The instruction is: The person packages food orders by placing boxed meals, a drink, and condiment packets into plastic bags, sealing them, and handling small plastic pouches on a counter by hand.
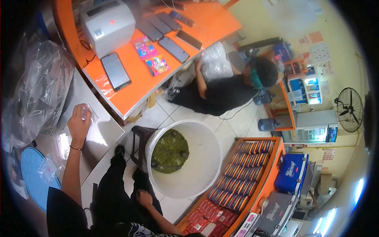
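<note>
My left hand (78, 125) is over the white tabletop (103, 136), fingers closed on the edge of a small clear plastic packet (93, 114). Glare hides what the packet contains. My right hand (144, 198) rests on my dark trouser leg with its fingers loosely apart and nothing visible in it. Beside my left forearm lie more small clear packets (60, 147) and a round blue lid (33, 173) with a clear bag on top. In front of my legs stands a large white tub (201, 158) holding a green, crumbly mass (169, 152) with several dark round lumps.
An orange desk (138, 85) carries a white label printer (108, 29), several phones (115, 71) and colourful packets. A masked co-worker (221, 91) holds a clear bag. A display case (241, 173) of small packs stands right; a large plastic bag (43, 91) sits left.
</note>
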`<state>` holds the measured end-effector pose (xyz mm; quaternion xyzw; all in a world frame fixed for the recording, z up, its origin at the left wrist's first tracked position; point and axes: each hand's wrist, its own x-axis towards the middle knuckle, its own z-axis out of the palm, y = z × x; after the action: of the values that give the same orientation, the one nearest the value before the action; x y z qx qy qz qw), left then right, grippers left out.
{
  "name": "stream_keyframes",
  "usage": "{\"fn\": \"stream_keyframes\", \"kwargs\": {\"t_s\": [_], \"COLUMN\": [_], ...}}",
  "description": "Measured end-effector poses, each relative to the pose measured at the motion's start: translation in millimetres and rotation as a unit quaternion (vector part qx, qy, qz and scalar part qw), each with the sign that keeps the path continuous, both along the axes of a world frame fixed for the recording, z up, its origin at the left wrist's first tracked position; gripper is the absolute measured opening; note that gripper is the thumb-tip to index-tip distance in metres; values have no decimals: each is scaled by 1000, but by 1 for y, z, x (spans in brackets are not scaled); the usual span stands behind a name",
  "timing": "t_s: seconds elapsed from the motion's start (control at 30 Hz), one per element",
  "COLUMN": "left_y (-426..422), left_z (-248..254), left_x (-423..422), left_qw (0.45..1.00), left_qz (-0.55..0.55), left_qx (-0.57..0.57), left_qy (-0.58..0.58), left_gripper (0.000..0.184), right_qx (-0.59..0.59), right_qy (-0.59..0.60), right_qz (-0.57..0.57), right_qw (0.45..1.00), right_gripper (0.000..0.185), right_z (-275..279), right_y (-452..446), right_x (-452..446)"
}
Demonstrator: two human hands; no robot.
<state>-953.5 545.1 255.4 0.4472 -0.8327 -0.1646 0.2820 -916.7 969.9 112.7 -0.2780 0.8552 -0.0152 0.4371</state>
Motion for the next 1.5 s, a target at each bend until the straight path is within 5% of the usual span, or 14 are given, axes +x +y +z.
{"fn": "stream_keyframes", "kwargs": {"t_s": [0.4, 1.07, 1.33, 1.5], "left_y": [0, 3, 0, -4], "left_z": [-1, 6, 9, 7], "left_x": [-1, -1, -1, -1], "left_qw": [999, 999, 999, 999], "left_qz": [-24, -27, -30, -30], "left_qx": [-45, -14, -13, 22], "left_qy": [-17, -12, -15, 22], "left_gripper": [18, 18, 13, 11], "right_qx": [-15, -41, -69, -195], "right_qy": [40, 21, 49, 19], "right_qz": [-32, -264, -257, -215], "right_qw": [999, 963, 963, 957], "right_gripper": [20, 23, 24, 22], "right_z": [-8, -15, -7, 4], "right_y": [-26, -55, -29, -34], "right_x": [27, 2, 1, -12]}}
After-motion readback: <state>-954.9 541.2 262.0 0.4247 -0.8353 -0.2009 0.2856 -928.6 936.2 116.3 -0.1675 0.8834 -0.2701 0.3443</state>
